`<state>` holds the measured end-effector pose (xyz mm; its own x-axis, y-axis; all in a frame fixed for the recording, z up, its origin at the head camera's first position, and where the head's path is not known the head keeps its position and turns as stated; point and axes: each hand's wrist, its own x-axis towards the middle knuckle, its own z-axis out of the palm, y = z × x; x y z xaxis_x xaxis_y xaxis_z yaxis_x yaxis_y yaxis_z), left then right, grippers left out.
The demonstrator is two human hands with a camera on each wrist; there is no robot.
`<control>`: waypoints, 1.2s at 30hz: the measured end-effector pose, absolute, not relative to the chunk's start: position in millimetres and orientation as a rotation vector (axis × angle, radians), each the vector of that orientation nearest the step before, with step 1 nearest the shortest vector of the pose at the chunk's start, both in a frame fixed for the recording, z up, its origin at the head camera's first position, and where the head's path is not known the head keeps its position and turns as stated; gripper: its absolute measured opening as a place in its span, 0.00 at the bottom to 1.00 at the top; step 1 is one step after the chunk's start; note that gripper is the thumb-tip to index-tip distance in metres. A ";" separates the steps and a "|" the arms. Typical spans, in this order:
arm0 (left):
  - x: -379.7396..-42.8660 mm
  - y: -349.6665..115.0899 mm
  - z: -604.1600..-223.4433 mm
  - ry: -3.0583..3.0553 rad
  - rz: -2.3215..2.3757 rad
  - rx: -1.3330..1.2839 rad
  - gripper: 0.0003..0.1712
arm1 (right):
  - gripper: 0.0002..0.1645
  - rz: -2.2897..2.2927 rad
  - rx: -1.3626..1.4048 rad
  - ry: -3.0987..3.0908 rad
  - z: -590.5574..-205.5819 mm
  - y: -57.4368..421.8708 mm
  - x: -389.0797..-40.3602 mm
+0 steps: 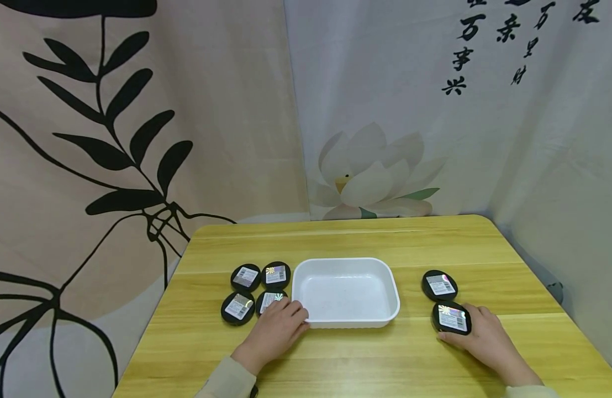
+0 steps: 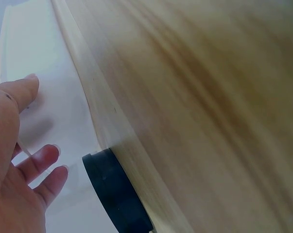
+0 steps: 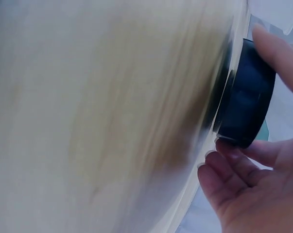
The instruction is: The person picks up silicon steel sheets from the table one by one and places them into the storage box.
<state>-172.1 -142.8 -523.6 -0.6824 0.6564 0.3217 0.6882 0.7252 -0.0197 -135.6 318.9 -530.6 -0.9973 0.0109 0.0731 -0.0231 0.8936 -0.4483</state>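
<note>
My left hand (image 1: 280, 327) holds the near left corner of a white rectangular tray (image 1: 347, 325), its thumb (image 2: 27, 92) along the tray's outer wall. Inside the tray nothing lies. On the right, a black round tin (image 1: 452, 318) with a white label on top is gripped between thumb and fingers of my right hand (image 1: 487, 337). Whether it touches the tabletop is hard to tell. Just behind it, a second black tin (image 1: 439, 285) lies label up, partly overlapped in the head view.
Left of the tray several similar black tins (image 1: 238, 308) lie close together, one partly hidden by my left hand. A small dark thing (image 1: 253, 391) shows beside the left sleeve. The wooden table (image 1: 365, 370) ends at the back before a printed curtain (image 1: 236, 110).
</note>
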 end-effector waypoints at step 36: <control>-172.3 -143.2 -523.4 -2.652 -0.136 -1.052 0.09 | 0.63 0.778 -0.052 -2.991 -521.8 307.1 -136.3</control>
